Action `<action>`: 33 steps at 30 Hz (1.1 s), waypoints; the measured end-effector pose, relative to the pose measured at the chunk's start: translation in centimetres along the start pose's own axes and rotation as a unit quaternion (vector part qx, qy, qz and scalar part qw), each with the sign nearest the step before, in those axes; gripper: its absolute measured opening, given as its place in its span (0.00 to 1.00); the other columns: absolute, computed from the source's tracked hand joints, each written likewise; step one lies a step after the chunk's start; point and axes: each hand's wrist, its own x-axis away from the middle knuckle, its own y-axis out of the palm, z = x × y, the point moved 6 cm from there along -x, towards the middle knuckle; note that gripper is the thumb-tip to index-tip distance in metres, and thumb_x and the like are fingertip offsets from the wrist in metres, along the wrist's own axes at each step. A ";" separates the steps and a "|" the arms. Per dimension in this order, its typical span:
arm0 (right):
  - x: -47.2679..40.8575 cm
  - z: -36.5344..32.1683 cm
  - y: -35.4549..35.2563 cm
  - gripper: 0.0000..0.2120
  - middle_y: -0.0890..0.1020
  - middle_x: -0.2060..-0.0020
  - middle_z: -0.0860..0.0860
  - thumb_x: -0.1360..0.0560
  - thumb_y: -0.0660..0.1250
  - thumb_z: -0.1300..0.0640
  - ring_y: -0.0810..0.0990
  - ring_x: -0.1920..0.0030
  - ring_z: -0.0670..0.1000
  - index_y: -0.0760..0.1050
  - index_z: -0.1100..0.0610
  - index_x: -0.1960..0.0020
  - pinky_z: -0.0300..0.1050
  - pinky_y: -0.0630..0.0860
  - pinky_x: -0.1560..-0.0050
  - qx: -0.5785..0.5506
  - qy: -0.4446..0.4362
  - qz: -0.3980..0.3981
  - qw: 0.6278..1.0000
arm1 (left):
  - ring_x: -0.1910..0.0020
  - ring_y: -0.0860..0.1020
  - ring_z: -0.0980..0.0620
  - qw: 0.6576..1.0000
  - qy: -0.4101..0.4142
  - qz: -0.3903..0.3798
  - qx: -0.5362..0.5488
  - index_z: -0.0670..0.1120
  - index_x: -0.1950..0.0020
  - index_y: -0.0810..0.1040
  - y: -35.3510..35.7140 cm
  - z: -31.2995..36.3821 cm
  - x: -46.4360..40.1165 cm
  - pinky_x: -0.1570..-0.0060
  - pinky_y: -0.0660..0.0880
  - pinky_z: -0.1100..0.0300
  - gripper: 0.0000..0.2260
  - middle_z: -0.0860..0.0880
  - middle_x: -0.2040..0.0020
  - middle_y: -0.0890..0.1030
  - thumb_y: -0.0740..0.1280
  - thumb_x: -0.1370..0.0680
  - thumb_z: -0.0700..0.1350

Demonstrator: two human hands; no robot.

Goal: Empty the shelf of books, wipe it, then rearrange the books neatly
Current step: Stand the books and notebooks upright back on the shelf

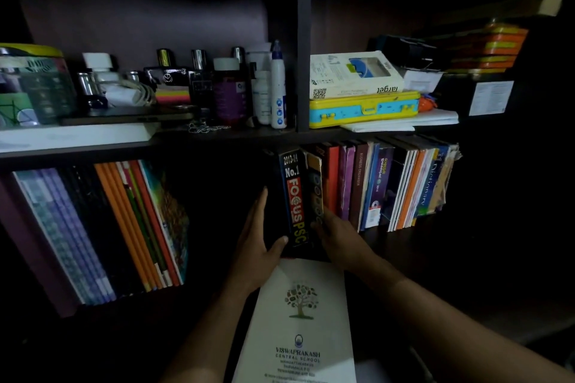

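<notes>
Your landmark is the black FOCUS PSC book (294,202), upright in the gap on the lower shelf (420,236). Left of it, a leaning stack of notebooks (102,227) could slide flatter if jolted. Your left hand (258,246) lies against the book's left face, fingers straight, thumb hooked over the spine's foot. Your right hand (337,239) presses in from the right; its fingers are lost in shadow, so I cannot tell their curl. Right of it, the upright row of books (401,186) may topple into the gap, I judge, when you pull.
</notes>
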 end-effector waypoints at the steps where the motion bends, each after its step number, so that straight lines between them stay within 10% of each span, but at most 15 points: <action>1: 0.1 0.0 0.1 0.23 0.78 0.35 0.53 0.15 0.58 0.57 0.78 0.36 0.53 0.60 0.49 0.21 0.48 0.77 0.37 -0.021 -0.001 -0.015 1.000 | 0.21 0.55 0.60 1.000 0.008 0.009 -0.021 0.69 0.21 0.46 -0.1 0.1 0.0 0.24 0.60 0.53 0.43 0.65 0.21 0.51 0.70 0.21 0.42; 8: 0.6 0.8 0.7 0.15 0.83 0.43 0.45 0.20 0.68 0.55 0.80 0.47 0.33 0.77 0.53 0.33 0.30 0.76 0.44 -0.124 0.017 -0.004 0.992 | 0.21 0.55 0.59 0.999 -0.001 -0.007 -0.046 0.68 0.20 0.43 0.1 0.0 0.0 0.25 0.62 0.53 0.45 0.61 0.20 0.51 0.69 0.21 0.39; 14: 3.8 4.1 -1.0 0.05 0.85 0.57 0.48 0.24 0.73 0.53 0.83 0.56 0.42 0.81 0.52 0.50 0.43 0.81 0.53 -0.152 0.086 0.170 0.970 | 0.25 0.56 0.60 0.994 -0.034 -0.074 -0.071 0.71 0.22 0.40 0.9 -0.5 0.1 0.29 0.63 0.57 0.45 0.62 0.21 0.49 0.71 0.21 0.49; 18: 4.9 2.5 -1.1 0.03 0.83 0.58 0.44 0.22 0.70 0.51 0.81 0.57 0.39 0.79 0.49 0.51 0.43 0.79 0.54 -0.117 0.064 0.164 0.977 | 0.25 0.61 0.60 0.995 -0.023 -0.069 -0.067 0.67 0.20 0.51 0.9 -0.3 0.1 0.30 0.64 0.57 0.39 0.60 0.21 0.55 0.72 0.22 0.48; 22: 7.0 2.1 -1.1 0.10 0.77 0.53 0.37 0.24 0.66 0.39 0.73 0.49 0.43 0.77 0.44 0.50 0.47 0.68 0.48 0.098 0.075 0.141 0.982 | 0.46 0.76 0.55 0.992 -0.037 0.005 -0.121 0.57 0.33 0.70 -0.5 0.3 0.1 0.53 0.73 0.63 0.21 0.55 0.37 0.72 0.73 0.23 0.52; 26: 8.0 2.7 -0.8 0.18 0.72 0.45 0.42 0.26 0.65 0.33 0.68 0.42 0.48 0.75 0.41 0.41 0.46 0.59 0.46 0.177 0.119 0.045 0.976 | 0.48 0.76 0.58 0.972 -0.112 -0.169 -0.116 0.58 0.33 0.65 0.0 -0.3 0.7 0.51 0.74 0.58 0.38 0.58 0.45 0.75 0.79 0.36 0.65; 33: 8.1 2.7 -1.2 0.13 0.77 0.46 0.41 0.24 0.70 0.44 0.73 0.40 0.48 0.74 0.40 0.41 0.46 0.62 0.43 0.108 0.100 0.076 0.986 | 0.37 0.67 0.57 0.931 -0.095 -0.273 -0.221 0.59 0.31 0.73 0.7 -0.6 1.4 0.39 0.69 0.57 0.33 0.58 0.39 0.72 0.76 0.33 0.66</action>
